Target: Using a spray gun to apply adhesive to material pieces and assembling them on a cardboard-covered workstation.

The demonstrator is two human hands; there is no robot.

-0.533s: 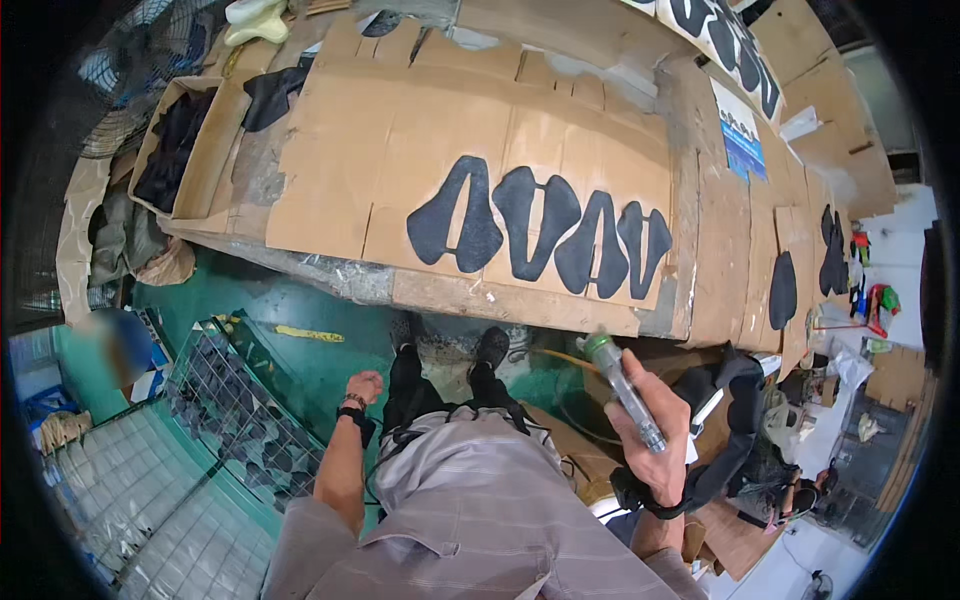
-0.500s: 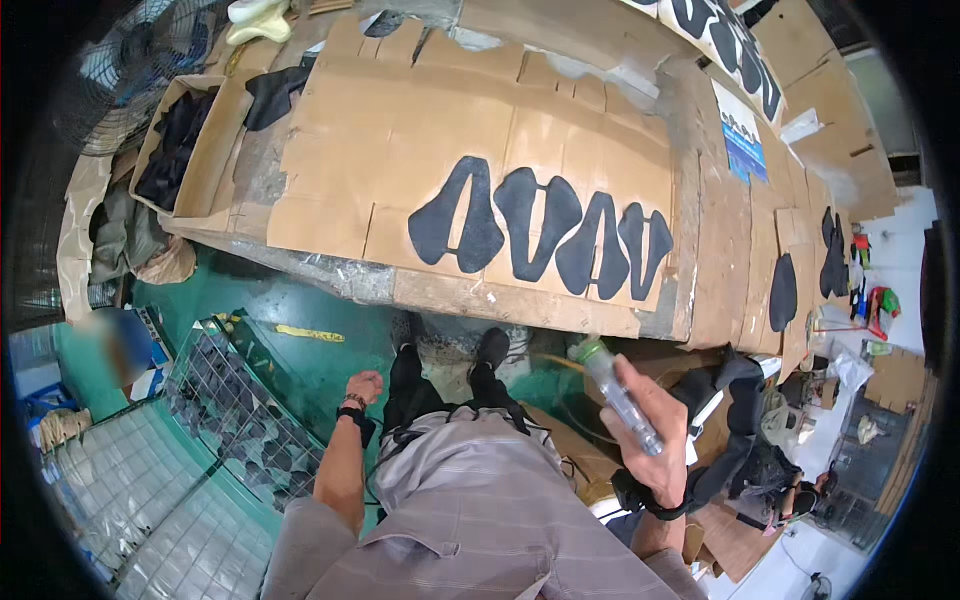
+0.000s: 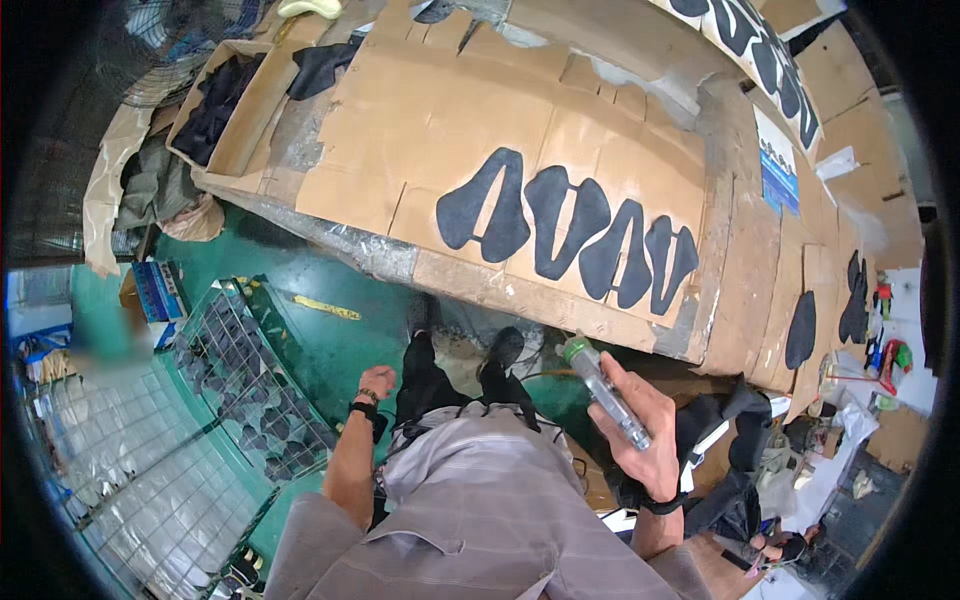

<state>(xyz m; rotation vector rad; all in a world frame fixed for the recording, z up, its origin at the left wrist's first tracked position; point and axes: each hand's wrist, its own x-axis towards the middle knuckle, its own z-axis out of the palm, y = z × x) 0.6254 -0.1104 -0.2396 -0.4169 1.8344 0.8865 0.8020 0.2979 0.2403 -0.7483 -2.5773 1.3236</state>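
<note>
My right hand (image 3: 645,425) is closed round a slim clear bottle-like tool with a green end (image 3: 612,395); its exact kind is unclear. It is held over the floor, just off the table's front edge, with the green end pointing towards the table. My left hand (image 3: 377,381) hangs low beside my legs, fingers curled, with nothing visible in it. Beyond, several dark U-shaped pieces lie in a row on a cardboard sheet (image 3: 400,110), among them a left one (image 3: 508,232), a second one (image 3: 550,262) and a right one (image 3: 664,285).
A cardboard box (image 3: 245,135) with dark cloth stands at the table's left end. A wire rack (image 3: 240,400) holding many dark pieces is on my left. One dark piece (image 3: 801,330) lies on the table's right part. Dark material (image 3: 735,415) hangs beside my right hand.
The view has turned, so the table and its pieces sit further right and more slanted. My right hand still holds the clear tool, now slightly further left; my left hand stays low.
</note>
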